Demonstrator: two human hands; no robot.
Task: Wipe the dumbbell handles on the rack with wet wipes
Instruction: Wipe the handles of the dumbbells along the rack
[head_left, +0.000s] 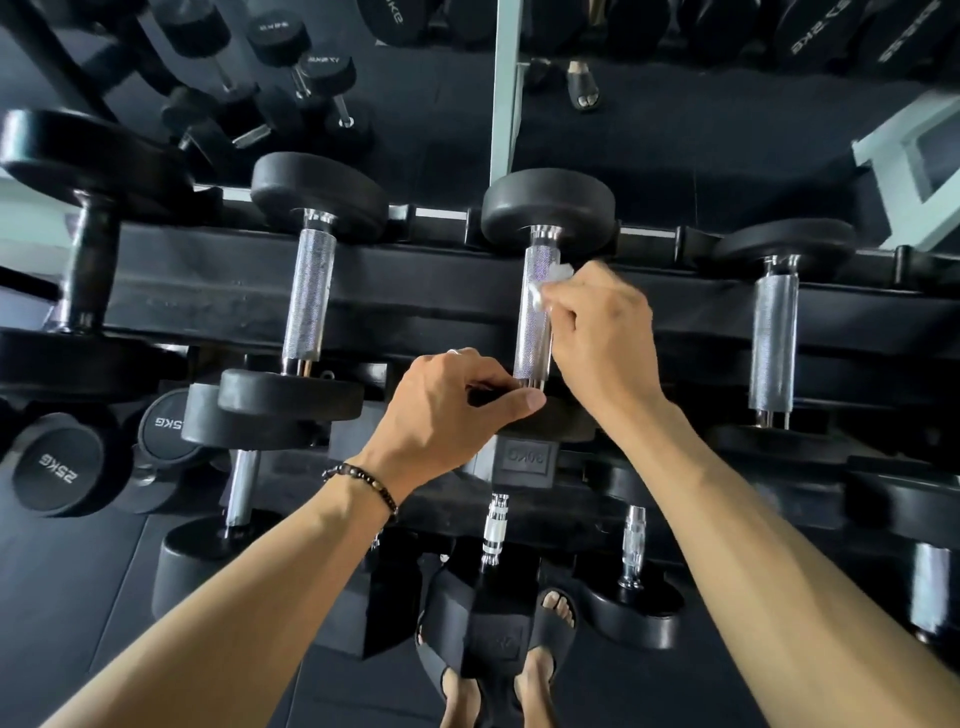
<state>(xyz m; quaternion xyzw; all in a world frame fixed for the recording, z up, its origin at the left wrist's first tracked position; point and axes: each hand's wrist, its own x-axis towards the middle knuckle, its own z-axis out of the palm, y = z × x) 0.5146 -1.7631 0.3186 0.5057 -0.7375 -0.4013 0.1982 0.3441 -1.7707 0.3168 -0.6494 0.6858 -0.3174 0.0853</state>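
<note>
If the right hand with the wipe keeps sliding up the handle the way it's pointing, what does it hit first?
The right hand with the wet wipe would likely meet the chrome collar, then the far rubber head of the same dumbbell; depth is hard to judge.

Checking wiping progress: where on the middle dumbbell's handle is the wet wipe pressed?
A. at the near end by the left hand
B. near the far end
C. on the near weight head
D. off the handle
B: the right hand holds the wet wipe against the far part of the handle.
</note>
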